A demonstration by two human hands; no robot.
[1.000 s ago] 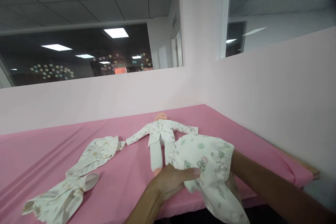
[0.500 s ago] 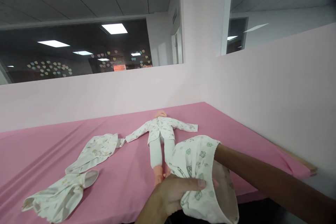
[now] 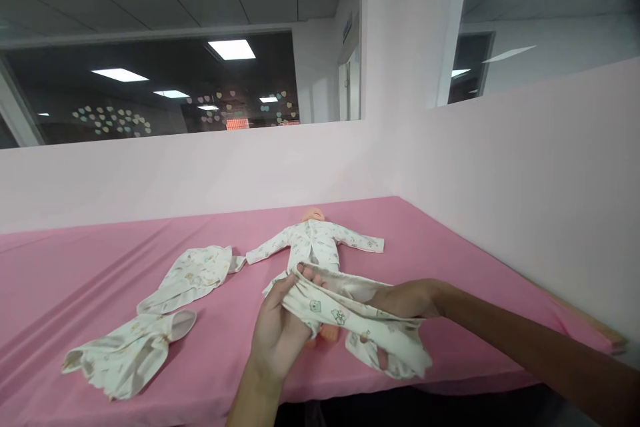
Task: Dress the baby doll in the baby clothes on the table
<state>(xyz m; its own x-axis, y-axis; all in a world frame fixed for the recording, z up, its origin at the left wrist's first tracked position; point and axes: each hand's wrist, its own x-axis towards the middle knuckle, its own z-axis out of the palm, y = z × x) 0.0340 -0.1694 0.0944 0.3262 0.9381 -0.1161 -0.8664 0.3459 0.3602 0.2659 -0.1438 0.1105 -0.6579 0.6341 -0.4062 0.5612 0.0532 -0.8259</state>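
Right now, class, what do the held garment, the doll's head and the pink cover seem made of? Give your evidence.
Held garment: thin, matte printed fabric, perhaps cotton; it drapes in soft folds.
Doll's head: likely plastic or vinyl; it looks smooth, though small here.
Pink cover: matte cloth, fibre unclear; it shows long creases.

The stretched white cloth garment (image 3: 350, 315) at lower centre carries green animal figures, with dark outlines. Behind it, the long-sleeved white cloth jacket (image 3: 313, 240) on the peach-coloured doll (image 3: 314, 214) has a small scattered greenish print. Crumpled off-white cloth clothing (image 3: 127, 350) at lower left shows faint yellow-brown motifs. The wide cloth sheet (image 3: 225, 353) beneath is plain pink. Heart-shaped stickers (image 3: 111, 120) at upper left are pastel yellow, green and pink.
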